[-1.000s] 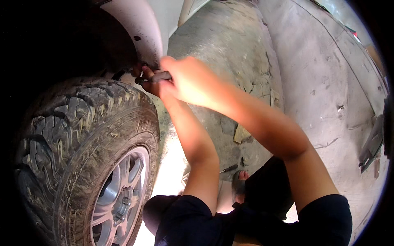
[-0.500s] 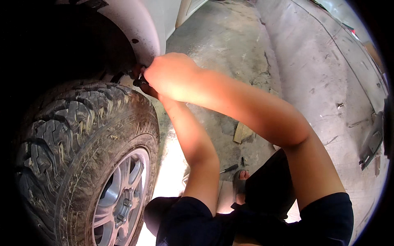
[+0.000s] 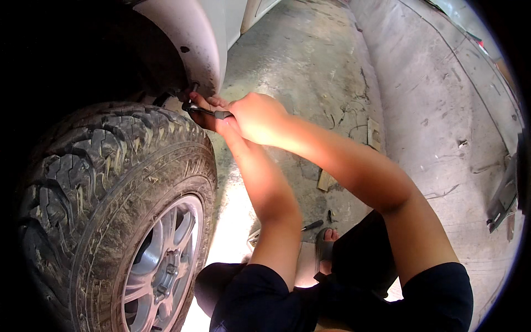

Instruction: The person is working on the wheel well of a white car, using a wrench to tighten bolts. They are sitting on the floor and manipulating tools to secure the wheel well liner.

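Note:
My right hand is closed round the handle of a ratchet wrench. The wrench lies crosswise, its head toward the wheel arch of a light-coloured vehicle. At that head end, my left hand has its fingers wrapped about the tool, just under the lower corner of the arch. A short metal piece shows above the left fingers, against the arch edge; what it fits onto is hidden. My right wrist passes over my left forearm. Just below and left of both hands is a large muddy tyre.
The tyre's silver alloy rim faces me. On the concrete floor lie a dark-handled tool and a piece of yellowish board. A pale sheet-like surface stretches along the right, with a dark panel at its far edge.
My right hand has swung right and toward me, away from the arch corner, uncovering the wrench and my left fingers. My left hand stays by the arch.

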The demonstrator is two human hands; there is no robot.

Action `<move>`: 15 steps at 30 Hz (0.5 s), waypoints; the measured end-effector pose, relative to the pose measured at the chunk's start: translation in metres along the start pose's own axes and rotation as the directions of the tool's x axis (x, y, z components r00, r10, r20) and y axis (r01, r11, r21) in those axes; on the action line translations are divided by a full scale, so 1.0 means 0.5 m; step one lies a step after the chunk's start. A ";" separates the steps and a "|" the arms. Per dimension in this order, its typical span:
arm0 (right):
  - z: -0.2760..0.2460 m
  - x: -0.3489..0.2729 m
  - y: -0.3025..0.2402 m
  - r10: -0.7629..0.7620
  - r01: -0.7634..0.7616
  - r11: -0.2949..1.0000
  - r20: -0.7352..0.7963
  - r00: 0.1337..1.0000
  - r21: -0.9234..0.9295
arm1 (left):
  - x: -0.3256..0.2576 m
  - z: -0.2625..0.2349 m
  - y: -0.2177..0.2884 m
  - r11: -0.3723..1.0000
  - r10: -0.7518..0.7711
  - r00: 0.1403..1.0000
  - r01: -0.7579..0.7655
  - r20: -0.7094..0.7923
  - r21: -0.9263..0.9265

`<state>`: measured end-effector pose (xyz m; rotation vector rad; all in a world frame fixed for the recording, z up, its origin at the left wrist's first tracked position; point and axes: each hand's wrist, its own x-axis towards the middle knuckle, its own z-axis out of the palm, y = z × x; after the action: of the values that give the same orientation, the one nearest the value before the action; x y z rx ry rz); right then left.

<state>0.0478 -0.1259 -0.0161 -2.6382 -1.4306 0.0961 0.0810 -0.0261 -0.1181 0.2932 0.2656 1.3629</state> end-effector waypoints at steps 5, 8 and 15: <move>-0.083 0.041 -0.063 -0.088 0.089 0.996 -0.200 0.976 -0.004 | 0.013 0.000 0.001 1.000 0.002 1.000 -0.002 -0.016 0.007; -0.143 0.066 -0.103 -0.098 0.081 0.993 -0.206 0.974 -0.090 | 0.015 0.010 -0.002 1.000 0.006 0.999 -0.006 -0.031 -0.001; -0.044 -0.010 -0.004 0.051 -0.051 0.999 0.031 0.998 0.004 | 0.013 0.000 -0.011 1.000 -0.024 0.998 0.024 -0.051 0.007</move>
<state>0.0463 -0.1311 0.0058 -2.6816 -1.3706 0.1466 0.0871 -0.0208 -0.1203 0.2610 0.3163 1.3471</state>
